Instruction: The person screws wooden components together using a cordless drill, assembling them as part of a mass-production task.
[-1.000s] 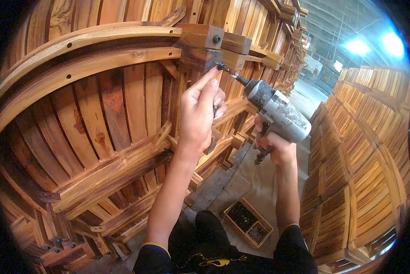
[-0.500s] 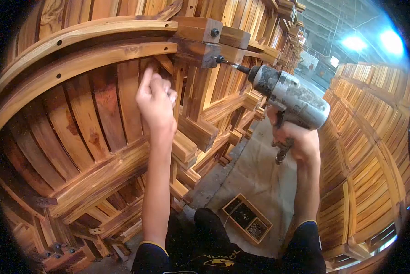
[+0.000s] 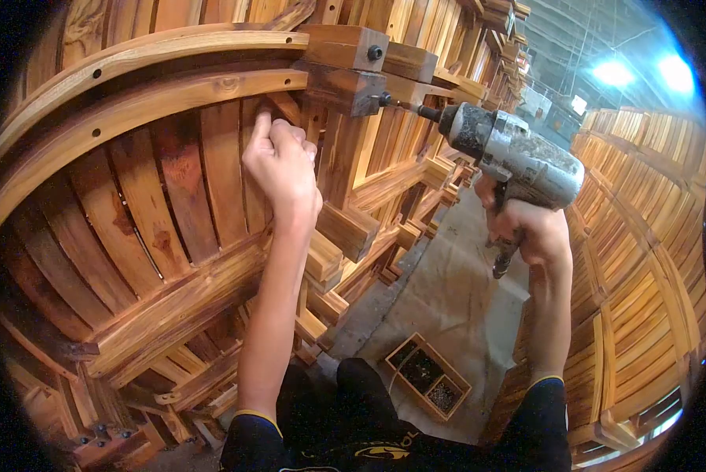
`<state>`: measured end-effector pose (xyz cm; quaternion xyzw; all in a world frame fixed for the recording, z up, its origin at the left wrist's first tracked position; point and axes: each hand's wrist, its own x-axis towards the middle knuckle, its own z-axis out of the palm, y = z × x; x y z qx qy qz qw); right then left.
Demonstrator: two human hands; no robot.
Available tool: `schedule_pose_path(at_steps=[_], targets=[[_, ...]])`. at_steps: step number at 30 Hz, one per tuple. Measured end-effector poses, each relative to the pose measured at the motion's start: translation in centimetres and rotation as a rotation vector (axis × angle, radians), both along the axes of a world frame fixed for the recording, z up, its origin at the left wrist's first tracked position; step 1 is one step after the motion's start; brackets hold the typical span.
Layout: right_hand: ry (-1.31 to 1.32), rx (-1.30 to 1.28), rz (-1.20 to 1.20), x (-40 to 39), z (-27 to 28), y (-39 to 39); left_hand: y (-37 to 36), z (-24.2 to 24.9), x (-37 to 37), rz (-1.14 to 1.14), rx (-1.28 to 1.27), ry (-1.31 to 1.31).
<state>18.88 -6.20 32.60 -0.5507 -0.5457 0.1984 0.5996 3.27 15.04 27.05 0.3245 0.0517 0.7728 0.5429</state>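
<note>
My right hand (image 3: 522, 228) is wrapped round the handle of a worn grey impact driver (image 3: 518, 153). Its long bit reaches left to a dark bolt (image 3: 384, 100) in the end of a wooden block (image 3: 341, 90). My left hand (image 3: 283, 161) is closed just below the curved wooden rail (image 3: 180, 96), its fingertips up by a small slanted brace (image 3: 284, 106). Whatever those fingers may hold is hidden. A second bolt (image 3: 375, 53) sticks out of the block above.
Slatted wooden panels (image 3: 152, 204) are stacked along the left, with block ends jutting out. Another stack of slatted wood (image 3: 636, 259) lines the right side. On the floor between them lies a divided wooden box (image 3: 427, 376) with small dark hardware.
The impact driver and my right hand have shifted a little right, with the bit still at the bolt. My left hand has moved slightly right under the rail.
</note>
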Motion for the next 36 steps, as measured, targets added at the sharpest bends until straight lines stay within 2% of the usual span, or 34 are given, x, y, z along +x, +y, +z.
schedule_pose_path(at_steps=[5, 17, 29, 36], targets=[[-0.117, -0.089, -0.119, 1.8, -0.1, -0.1, -0.1, 0.0, -0.1, -0.056, -0.037, -0.039], [-0.167, 0.001, -0.092, 0.5, -0.6, 0.4, -0.4, -0.2, -0.4, -0.116, -0.032, -0.063], [-0.151, -0.068, -0.11, 0.8, -0.4, 0.5, -1.0, -0.2, -0.5, -0.099, -0.036, -0.031], [-0.184, -0.042, -0.156, -0.2, -0.3, 0.3, -0.6, -0.4, -1.0, -0.183, -0.055, 0.011]])
